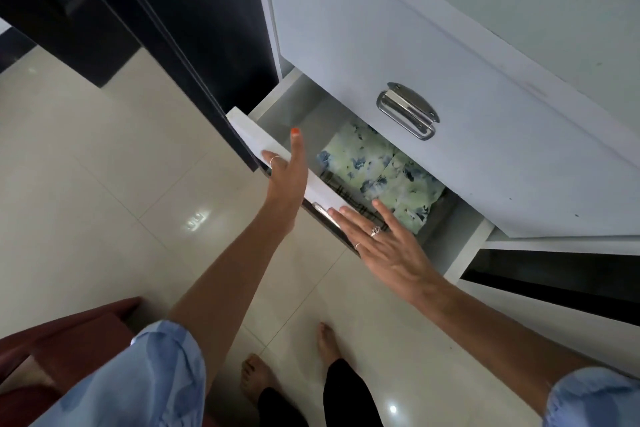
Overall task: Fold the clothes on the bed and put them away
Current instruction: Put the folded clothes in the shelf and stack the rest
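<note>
Two bare hands are reaching toward the white front panel of a low, partly open white drawer. The left hand is lying with straight fingers against the left part of that front panel, its thumb with an orange-painted nail pointing up over the drawer's opening and a thin ring showing on one finger; it is released, clasping nothing. The right hand is spread flat with straight fingers at the right part of the same panel, fingertips reaching over its top edge, two rings on its fingers; it too is released and grasping nothing (whether the palm is actually pressing on the panel cannot be told).

Inside the drawer, toward its right side, a folded pale green cloth with blue flower print is lying on top, and a dark checked cloth is peeking out beneath it along the drawer's front edge. Above the open drawer, a closed white drawer front is carrying a shiny metal drop handle. To the left, a black wardrobe panel is standing beside the white unit.

Both forearms are coming out of rolled light blue sleeves. Two bare feet in black trousers are standing on the glossy cream tiled floor, and a reddish-brown fabric is showing at the lower left corner.
</note>
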A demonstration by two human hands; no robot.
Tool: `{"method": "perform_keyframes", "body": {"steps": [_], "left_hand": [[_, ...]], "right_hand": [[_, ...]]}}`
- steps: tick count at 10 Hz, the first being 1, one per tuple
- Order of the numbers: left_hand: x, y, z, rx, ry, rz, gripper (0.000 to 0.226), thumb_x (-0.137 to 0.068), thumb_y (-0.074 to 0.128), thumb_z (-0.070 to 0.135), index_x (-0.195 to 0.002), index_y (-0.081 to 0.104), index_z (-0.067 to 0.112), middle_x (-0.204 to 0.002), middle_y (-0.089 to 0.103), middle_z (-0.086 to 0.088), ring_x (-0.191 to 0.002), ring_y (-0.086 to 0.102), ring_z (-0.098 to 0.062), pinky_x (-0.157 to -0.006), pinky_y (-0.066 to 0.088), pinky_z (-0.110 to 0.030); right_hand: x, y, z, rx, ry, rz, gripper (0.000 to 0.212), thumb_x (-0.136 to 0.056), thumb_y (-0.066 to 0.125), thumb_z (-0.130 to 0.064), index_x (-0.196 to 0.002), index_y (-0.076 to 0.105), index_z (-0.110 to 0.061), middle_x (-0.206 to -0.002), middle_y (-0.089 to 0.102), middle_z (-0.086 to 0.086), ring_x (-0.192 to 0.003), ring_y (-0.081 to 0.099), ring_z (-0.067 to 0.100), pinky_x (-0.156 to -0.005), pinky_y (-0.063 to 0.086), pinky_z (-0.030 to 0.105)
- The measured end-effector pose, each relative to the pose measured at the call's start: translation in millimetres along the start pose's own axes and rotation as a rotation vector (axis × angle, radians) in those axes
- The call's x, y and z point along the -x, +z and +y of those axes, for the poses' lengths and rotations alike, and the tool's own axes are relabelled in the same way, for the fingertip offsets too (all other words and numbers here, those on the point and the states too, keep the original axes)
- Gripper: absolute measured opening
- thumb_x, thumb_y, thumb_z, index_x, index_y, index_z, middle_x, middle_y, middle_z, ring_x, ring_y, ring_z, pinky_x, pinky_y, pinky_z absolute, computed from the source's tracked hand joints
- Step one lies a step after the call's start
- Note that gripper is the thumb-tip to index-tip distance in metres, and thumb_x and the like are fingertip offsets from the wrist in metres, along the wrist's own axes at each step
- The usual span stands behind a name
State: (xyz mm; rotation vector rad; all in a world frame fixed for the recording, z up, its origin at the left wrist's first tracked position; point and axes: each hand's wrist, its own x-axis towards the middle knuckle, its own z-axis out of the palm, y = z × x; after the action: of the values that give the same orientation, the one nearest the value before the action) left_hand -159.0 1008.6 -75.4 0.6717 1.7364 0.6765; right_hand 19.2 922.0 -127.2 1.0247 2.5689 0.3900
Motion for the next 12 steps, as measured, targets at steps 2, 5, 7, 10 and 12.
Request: {"method": "perform_keyframes", "body": {"steps": [2,5,7,10,12], "left_hand": [[-18,24,21,0.228,-0.143,-0.265,0.085,-0.088,0.019,0.076,-0.154,0.007,0.024,-0.162,0.006,-0.004,-0.148,0.01,-0.028,-0.12,0.01,-0.046],[-22,60,57,0.363,-0.205,-0.33,0.09,-0.085,0.024,0.078,-0.154,0.014,0.021,-0.153,0.035,-0.004,-0.138,0.038,-0.019,-0.12,0.016,-0.04],[-29,60,58,0.417,-0.198,-0.391,0.096,-0.083,0.022,0.08,-0.155,0.01,0.017,-0.159,0.021,-0.003,-0.145,0.023,-0.017,-0.121,0.014,-0.039],[-13,7,33,0.018,-0.014,-0.491,0.078,-0.092,0.01,0.068,-0.151,0.025,0.02,-0.158,0.025,-0.001,-0.145,0.025,-0.023,-0.117,0.017,-0.046],[-5,-31,-17,-0.42,-0.061,-0.367,0.071,-0.094,0.035,0.063,-0.145,0.038,0.014,-0.15,0.039,-0.004,-0.137,0.037,-0.027,-0.114,0.03,-0.045]], "right_hand": [[-15,-9,31,0.307,-0.024,-0.318,0.048,-0.092,0.04,-0.008,-0.141,0.042,-0.006,-0.149,-0.03,0.026,-0.133,-0.04,0.037,-0.101,-0.033,0.058],[-26,-3,64,0.559,-0.077,-0.418,0.08,-0.099,0.037,-0.043,-0.136,-0.001,0.016,-0.15,-0.01,0.04,-0.136,-0.02,0.056,-0.093,-0.026,0.068],[-32,5,73,0.755,-0.151,-0.428,0.083,-0.095,0.04,-0.052,-0.147,0.015,0.007,-0.151,-0.004,0.04,-0.132,-0.018,0.063,-0.098,-0.024,0.072],[-41,-21,62,0.585,0.019,-0.571,0.072,-0.095,0.043,-0.048,-0.149,0.025,-0.002,-0.155,0.0,0.032,-0.143,-0.011,0.049,-0.11,-0.02,0.061],[-53,-40,20,-0.456,0.457,-0.51,0.038,-0.092,0.048,-0.019,-0.129,0.052,-0.008,-0.135,0.05,0.011,-0.127,0.046,0.025,-0.108,0.031,0.036]]}}
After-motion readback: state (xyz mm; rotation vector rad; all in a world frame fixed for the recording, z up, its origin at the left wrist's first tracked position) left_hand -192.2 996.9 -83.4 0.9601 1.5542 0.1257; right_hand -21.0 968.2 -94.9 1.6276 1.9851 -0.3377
